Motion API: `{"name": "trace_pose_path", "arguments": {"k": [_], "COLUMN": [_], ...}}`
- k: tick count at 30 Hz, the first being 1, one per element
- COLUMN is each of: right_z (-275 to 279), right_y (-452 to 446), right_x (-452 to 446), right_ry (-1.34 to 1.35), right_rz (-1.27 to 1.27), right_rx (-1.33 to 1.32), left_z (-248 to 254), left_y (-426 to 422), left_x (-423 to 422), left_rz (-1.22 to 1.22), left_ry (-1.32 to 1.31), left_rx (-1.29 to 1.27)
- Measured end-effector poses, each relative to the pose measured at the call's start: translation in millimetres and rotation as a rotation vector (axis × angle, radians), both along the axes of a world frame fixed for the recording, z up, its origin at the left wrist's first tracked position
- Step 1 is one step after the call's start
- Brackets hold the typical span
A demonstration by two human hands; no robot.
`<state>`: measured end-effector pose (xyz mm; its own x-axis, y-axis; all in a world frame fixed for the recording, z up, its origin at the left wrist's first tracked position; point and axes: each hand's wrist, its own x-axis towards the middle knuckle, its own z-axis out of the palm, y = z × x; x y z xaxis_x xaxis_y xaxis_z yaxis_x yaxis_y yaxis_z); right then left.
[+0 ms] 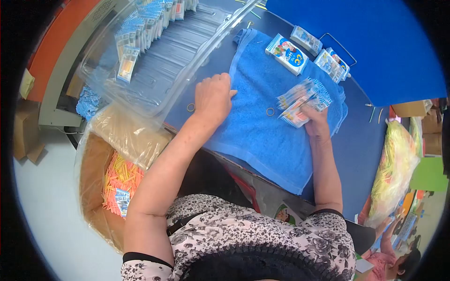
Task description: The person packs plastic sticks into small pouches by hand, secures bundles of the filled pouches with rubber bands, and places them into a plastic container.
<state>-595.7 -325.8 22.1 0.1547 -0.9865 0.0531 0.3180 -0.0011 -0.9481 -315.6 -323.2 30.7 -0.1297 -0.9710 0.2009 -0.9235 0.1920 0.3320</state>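
My right hand (315,121) is closed around a fanned bunch of small clear packets (300,104) with blue-striped ends, above the blue towel (262,136). Fingers curled, my left hand (214,97) is at the towel's left edge, beside the clear plastic bin; what it may hold is hidden. One rubber band (270,112) lies on the towel between my hands, and another (191,107) is just left of my left hand. Bundled packets (287,54) rest at the towel's top, near two more bundles (306,40) (332,64).
The clear bin (187,70) at upper left holds a row of packets (127,63). Below it stands a lined carton (93,187) of orange and yellow sticks (123,175). A blue board (356,42) is at upper right, a filled plastic bag (393,164) at right, and another person (386,260) at lower right.
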Motion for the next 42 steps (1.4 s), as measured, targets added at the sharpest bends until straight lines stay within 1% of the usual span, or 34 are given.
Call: {"name": "trace_pose_path", "arguments": {"k": [1, 2, 5, 9, 10, 12, 13, 14, 16, 17, 19, 20, 23, 24, 26, 28, 29, 31, 32, 33, 35, 36, 39, 42], "right_z": [0.0, 1.2, 4.8, 13.6, 12.0, 10.5, 14.0, 19.8, 32.6, 39.1, 50.2, 53.7, 38.1, 39.6, 42.8, 46.4, 49.8, 58.4, 62.8, 70.1, 89.8, 94.0, 91.0, 73.0], "right_y": [0.2, 0.2, 2.4, 1.0, 1.3, 5.2, 7.8, 7.7, 8.3, 9.1, 18.1, 23.1, 26.3, 25.3, 26.1, 34.3, 35.5, 35.3, 35.2, 35.4, 37.4, 37.9, 38.7, 35.4], "right_x": [0.7, 1.6, 2.7, 2.5, 2.1, 2.6, 3.9, 6.3, 13.2, 18.3, 30.8, 35.1, 27.8, 27.8, 26.3, 24.8, 24.1, 25.2, 26.9, 29.9, 36.8, 40.2, 48.0, 45.3], "right_ry": [-0.002, -0.02, -0.063, 0.009, 0.175, 0.508, 0.511, 0.488, 0.442, 0.446, 0.409, 0.387, 0.369, 0.367, 0.424, 0.513, 0.515, 0.738, 0.847, 0.846, 1.097, 1.221, 1.263, 1.261], "right_rz": [0.001, -0.007, -0.028, -0.055, -0.056, -0.061, -0.066, -0.056, -0.034, -0.031, 0.067, 0.116, 0.162, 0.191, 0.161, 0.078, 0.077, 0.084, 0.089, 0.095, 0.172, 0.212, 0.189, 0.167], "right_rx": [0.001, -0.006, -0.02, -0.018, -0.039, -0.071, -0.074, -0.065, -0.047, -0.06, -0.145, -0.185, -0.174, -0.162, -0.193, -0.233, -0.237, -0.372, -0.44, -0.447, -0.461, -0.47, -0.552, -0.687], "left_z": [0.7, -2.3, -11.6, 0.5, 5.4, 20.1, 25.8, 29.1, 36.8, 36.1, 22.5, 14.0, -8.9, -13.7, -25.6, -19.2, -14.8, -5.9, -8.8, -13.8, -22.8, -26.6, -25.1, -1.7], "left_y": [-2.0, -2.4, 0.1, 10.8, 13.3, 22.4, 27.8, 30.8, 34.7, 33.8, 33.3, 33.8, 27.3, 24.7, 21.2, 27.2, 30.2, 34.0, 32.5, 30.1, 25.6, 24.0, 22.4, 37.6], "left_x": [0.3, 3.3, 17.2, 11.5, 8.4, 2.7, -0.6, -7.9, -30.0, -40.7, -54.9, -53.1, -49.9, -49.8, -51.9, -55.8, -58.6, -62.5, -64.0, -65.3, -69.1, -72.2, -75.4, -66.6], "left_rz": [0.007, 0.007, 0.082, 0.131, 0.124, -0.114, -0.23, -0.229, -0.38, -0.377, -0.343, -0.338, -0.461, -0.457, -0.468, -0.483, -0.445, -0.361, -0.357, -0.378, -0.417, -0.407, -0.345, -0.319], "left_ry": [-0.025, -0.026, -0.038, -0.054, -0.05, 0.072, 0.133, 0.136, 0.428, 0.429, 0.611, 0.609, 0.853, 0.862, 0.808, 0.782, 0.72, 0.595, 0.595, 0.563, 0.495, 0.492, 0.351, 0.388], "left_rx": [0.127, 0.129, -0.092, -0.144, -0.151, -0.346, -0.441, -0.452, -0.334, -0.348, -0.251, -0.261, 0.197, 0.181, 0.116, 0.095, 0.07, 0.016, 0.01, -0.048, -0.163, -0.169, -0.084, -0.07]}}
